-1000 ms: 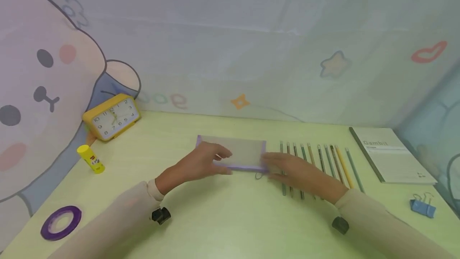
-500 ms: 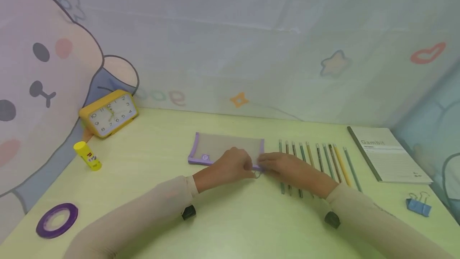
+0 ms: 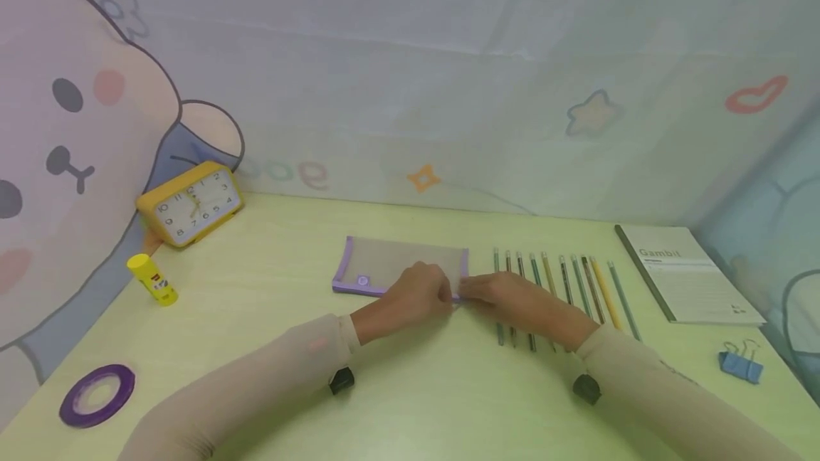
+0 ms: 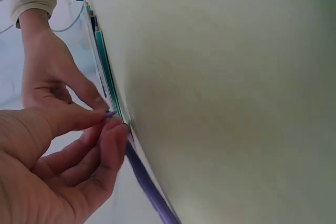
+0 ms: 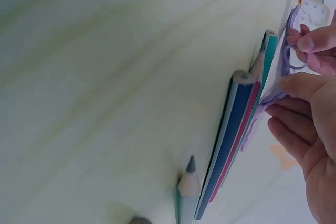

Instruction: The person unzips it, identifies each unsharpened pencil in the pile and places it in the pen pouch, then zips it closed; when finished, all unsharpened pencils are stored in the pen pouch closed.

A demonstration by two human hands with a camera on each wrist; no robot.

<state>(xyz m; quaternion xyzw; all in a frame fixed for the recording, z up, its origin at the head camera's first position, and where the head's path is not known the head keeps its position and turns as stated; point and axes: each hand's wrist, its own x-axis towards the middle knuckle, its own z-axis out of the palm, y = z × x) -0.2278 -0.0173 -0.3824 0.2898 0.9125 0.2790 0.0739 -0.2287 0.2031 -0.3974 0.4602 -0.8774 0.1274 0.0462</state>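
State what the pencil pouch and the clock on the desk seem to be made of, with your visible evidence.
Pencil pouch: probably soft mesh or translucent fabric with purple cloth trim, since it lies flat and looks see-through grey. Clock: likely moulded plastic, judging by its smooth, even yellow casing and rounded corners.

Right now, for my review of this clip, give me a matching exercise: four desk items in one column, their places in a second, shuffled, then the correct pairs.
Things:
1. alarm clock
2. roll of purple tape
3. blue binder clip
4. mesh pencil pouch

Places:
A. near right edge of the desk, below the notebook
B. between the person's hands and the wall, left of the row of pencils
C. back left, against the wall, above the glue stick
D. near left corner of the desk

Pairs: 1-C, 2-D, 3-A, 4-B
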